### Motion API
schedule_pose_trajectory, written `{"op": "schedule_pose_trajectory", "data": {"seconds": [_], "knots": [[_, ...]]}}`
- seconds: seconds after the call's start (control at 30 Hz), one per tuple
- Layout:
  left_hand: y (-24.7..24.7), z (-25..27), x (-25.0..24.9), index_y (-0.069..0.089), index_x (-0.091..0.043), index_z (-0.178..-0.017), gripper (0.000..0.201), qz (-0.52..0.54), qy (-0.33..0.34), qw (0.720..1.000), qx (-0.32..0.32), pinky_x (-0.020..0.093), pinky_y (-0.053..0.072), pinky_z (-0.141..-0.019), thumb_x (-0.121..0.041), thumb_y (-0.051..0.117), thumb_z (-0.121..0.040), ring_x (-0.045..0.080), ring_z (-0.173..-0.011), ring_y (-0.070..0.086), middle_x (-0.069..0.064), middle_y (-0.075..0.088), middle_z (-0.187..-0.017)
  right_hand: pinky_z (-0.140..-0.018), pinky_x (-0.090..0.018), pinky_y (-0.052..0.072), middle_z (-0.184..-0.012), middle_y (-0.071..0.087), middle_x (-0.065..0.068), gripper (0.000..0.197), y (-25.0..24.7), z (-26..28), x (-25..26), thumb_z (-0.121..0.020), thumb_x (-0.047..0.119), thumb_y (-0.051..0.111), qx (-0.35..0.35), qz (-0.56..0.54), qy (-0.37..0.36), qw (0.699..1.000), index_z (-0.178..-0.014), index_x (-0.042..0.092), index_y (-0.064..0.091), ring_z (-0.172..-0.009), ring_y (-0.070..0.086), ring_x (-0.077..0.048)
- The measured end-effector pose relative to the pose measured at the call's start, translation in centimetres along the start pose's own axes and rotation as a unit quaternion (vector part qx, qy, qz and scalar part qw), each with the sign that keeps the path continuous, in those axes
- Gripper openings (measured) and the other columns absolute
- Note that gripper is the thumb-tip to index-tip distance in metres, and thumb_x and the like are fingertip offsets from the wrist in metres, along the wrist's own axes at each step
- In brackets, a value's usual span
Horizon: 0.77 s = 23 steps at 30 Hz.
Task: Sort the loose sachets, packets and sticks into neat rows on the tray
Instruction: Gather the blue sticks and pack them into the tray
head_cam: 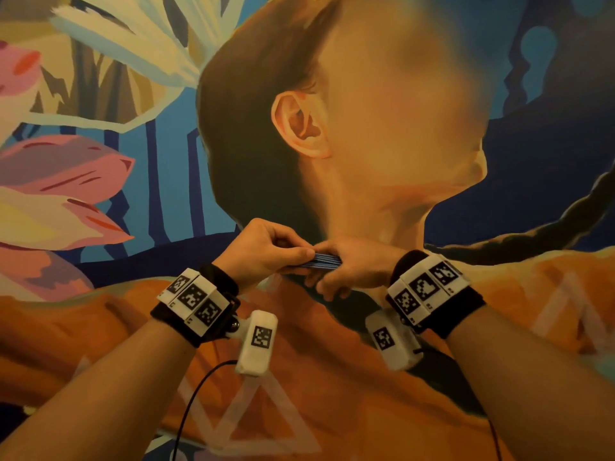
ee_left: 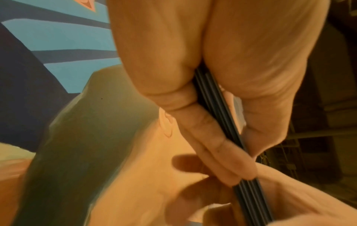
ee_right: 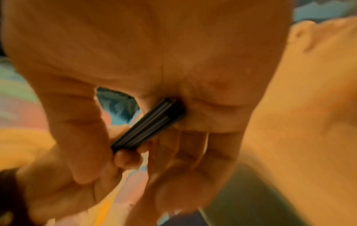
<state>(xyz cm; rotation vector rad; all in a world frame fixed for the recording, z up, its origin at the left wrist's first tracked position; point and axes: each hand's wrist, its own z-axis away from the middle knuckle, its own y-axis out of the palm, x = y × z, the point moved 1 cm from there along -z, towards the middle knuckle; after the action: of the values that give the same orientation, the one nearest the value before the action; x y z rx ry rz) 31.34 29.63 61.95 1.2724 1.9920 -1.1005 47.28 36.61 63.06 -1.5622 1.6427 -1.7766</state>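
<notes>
A bundle of several thin dark-blue sticks (head_cam: 327,261) is held up in the air between both hands, in front of a painted wall. My left hand (head_cam: 266,252) pinches the bundle's left end between thumb and fingers. My right hand (head_cam: 352,269) grips its right end with curled fingers. The left wrist view shows the sticks (ee_left: 218,113) running down between thumb and fingers. In the right wrist view the bundle (ee_right: 148,123) lies across the palm, its near end in the fold of the hand. No tray or other sachets are in view.
A large mural (head_cam: 332,128) of a head, flowers and orange shapes fills the background behind the hands. Marker-tagged wrist bands with camera pods (head_cam: 256,341) sit on both wrists, and black cables (head_cam: 193,404) hang from them.
</notes>
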Motion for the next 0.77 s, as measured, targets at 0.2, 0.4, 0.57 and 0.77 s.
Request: {"op": "schedule_pose_trajectory", "data": {"seconds": [0.2, 0.4, 0.57, 0.77], "knots": [[0.9, -0.4, 0.2, 0.068, 0.003, -0.09, 0.01, 0.051, 0.013, 0.996, -0.067, 0.022, 0.057, -0.065, -0.007, 0.066, -0.091, 0.018, -0.077, 0.074, 0.009, 0.074, -0.081, -0.068, -0.039, 0.056, -0.078, 0.061, -0.001, 0.014, 0.6, -0.1, 0.8, -0.091, 0.028, 0.051, -0.162, 0.298, 0.064, 0.939, -0.091, 0.024, 0.065, -0.074, 0.062, -0.024], [1.8, -0.5, 2.2, 0.064, -0.011, -0.079, 0.035, 0.043, -0.048, 0.979, -0.192, 0.023, 0.039, -0.042, -0.037, 0.055, -0.1, 0.011, -0.044, 0.05, 0.002, 0.057, -0.06, -0.074, -0.043, 0.054, -0.077, 0.058, 0.0, 0.019, 1.1, -0.7, -0.3, -0.092, 0.025, 0.048, -0.217, 0.323, 0.031, 0.921, -0.096, 0.025, 0.067, -0.078, 0.061, -0.024], [2.1, -0.6, 1.8, 0.056, -0.01, -0.074, 0.03, 0.125, -0.011, 0.97, -0.209, 0.019, 0.032, -0.038, -0.027, 0.057, -0.099, 0.009, -0.04, 0.039, 0.004, 0.05, -0.059, -0.064, -0.027, 0.046, -0.078, 0.066, 0.01, 0.015, 1.1, -0.3, -1.0, -0.086, 0.035, 0.071, -0.255, 0.19, -0.095, 0.943, -0.098, 0.026, 0.075, -0.07, 0.059, -0.008], [2.6, -0.5, 2.2, 0.054, -0.011, -0.076, 0.028, 0.132, 0.031, 0.963, -0.231, 0.022, 0.037, -0.043, -0.026, 0.056, -0.1, 0.009, -0.047, 0.046, 0.001, 0.051, -0.061, -0.089, -0.042, 0.055, -0.091, 0.076, 0.001, 0.018, 2.3, -0.5, -1.5, -0.083, 0.044, 0.071, -0.359, -0.328, -0.143, 0.862, -0.083, 0.026, 0.075, -0.092, 0.072, -0.017]]}}
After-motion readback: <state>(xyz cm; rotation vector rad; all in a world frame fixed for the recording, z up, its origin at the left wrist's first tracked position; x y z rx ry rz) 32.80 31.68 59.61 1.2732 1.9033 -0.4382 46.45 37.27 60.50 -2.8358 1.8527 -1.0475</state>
